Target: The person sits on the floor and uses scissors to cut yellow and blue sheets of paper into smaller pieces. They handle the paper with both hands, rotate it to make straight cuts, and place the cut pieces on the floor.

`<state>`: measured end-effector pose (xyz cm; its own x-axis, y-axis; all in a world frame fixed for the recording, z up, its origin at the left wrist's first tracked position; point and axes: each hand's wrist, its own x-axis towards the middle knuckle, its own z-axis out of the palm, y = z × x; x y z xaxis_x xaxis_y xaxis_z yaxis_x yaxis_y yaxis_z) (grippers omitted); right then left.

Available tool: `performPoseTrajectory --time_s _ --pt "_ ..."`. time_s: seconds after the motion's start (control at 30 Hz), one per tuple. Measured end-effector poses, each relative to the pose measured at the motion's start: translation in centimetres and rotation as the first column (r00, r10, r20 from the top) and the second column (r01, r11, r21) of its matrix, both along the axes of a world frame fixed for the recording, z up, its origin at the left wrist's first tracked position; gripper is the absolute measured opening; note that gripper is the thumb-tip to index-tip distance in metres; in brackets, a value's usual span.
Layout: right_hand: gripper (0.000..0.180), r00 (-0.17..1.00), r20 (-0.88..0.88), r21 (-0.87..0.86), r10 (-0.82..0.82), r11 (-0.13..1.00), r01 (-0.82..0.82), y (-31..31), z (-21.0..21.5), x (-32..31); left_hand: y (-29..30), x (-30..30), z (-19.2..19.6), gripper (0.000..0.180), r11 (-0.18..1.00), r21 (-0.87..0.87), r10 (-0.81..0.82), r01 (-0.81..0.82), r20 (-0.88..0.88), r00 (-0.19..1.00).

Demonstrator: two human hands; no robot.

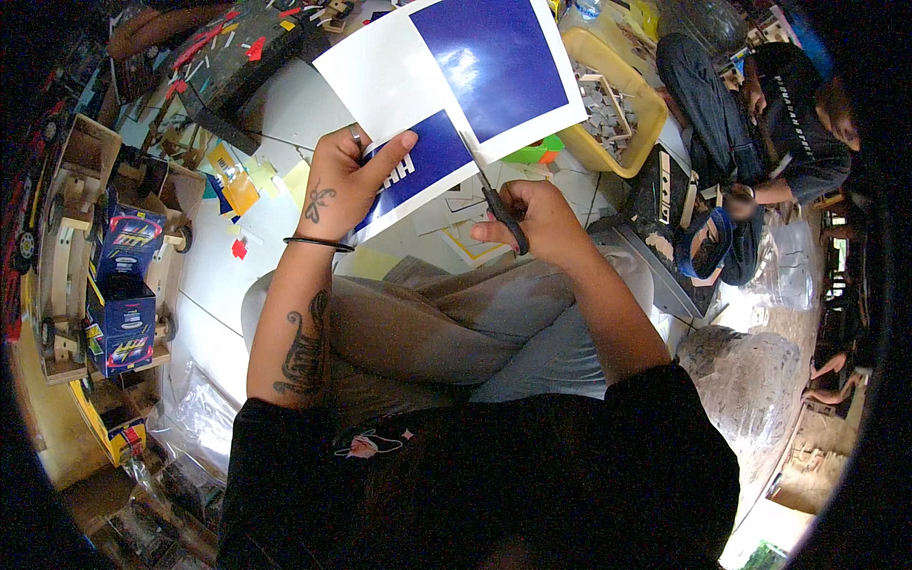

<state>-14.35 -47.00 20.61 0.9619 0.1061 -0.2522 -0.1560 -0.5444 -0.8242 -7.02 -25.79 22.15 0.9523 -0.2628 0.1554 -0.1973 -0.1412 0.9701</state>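
My left hand (344,185) grips a glossy white sheet (388,81) printed with dark blue panels, thumb on top near the lower blue panel with white lettering. The sheet is held up at a tilt in front of me. In my right hand (551,223) is a pair of black-handled scissors (498,201), fingers closed round the handles. Their blades point up and away, meeting the sheet at the white strip between two blue panels. Part of the blades is hidden by the sheet. Below, my crossed legs (427,328) rest on the tiled floor.
A yellow tub (649,119) with small grey pieces stands at the far right. Wooden toy trucks (123,285) with blue printed sides line the left. Paper scraps (237,180) litter the tiles and a black bench (252,71). Another person (793,114) sits at right. Clear plastic (741,389) lies nearby.
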Motion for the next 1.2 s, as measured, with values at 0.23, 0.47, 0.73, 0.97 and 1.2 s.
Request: performPoseTrajectory --time_s 0.23,0.47,0.73,0.97,1.2 --pt "0.038 1.0 0.015 0.065 -0.002 0.998 0.001 0.02 -0.13 -0.02 -0.4 -0.39 0.43 0.021 0.999 -0.029 -0.042 0.041 -0.034 0.999" --pt "0.038 1.0 0.019 0.074 -0.012 0.997 0.01 -0.12 -0.56 -0.03 -0.33 -0.19 0.12 0.02 0.998 0.019 -0.057 0.057 -0.009 0.998" --pt "0.037 1.0 0.019 0.073 0.01 0.997 -0.011 -0.29 -0.73 0.07 -0.3 -0.14 -0.11 0.023 0.998 0.022 -0.062 0.063 -0.027 0.998" --pt "0.039 0.999 0.032 0.021 -0.006 1.0 0.005 -0.1 -0.41 0.05 -0.69 -0.47 -0.04 0.026 0.998 0.006 -0.068 0.068 -0.059 0.996" --pt "0.052 0.999 0.045 0.026 -0.029 0.999 0.027 -0.04 -0.24 0.16 -0.46 -0.12 -0.31 0.026 0.995 0.067 -0.066 0.069 -0.042 0.997"
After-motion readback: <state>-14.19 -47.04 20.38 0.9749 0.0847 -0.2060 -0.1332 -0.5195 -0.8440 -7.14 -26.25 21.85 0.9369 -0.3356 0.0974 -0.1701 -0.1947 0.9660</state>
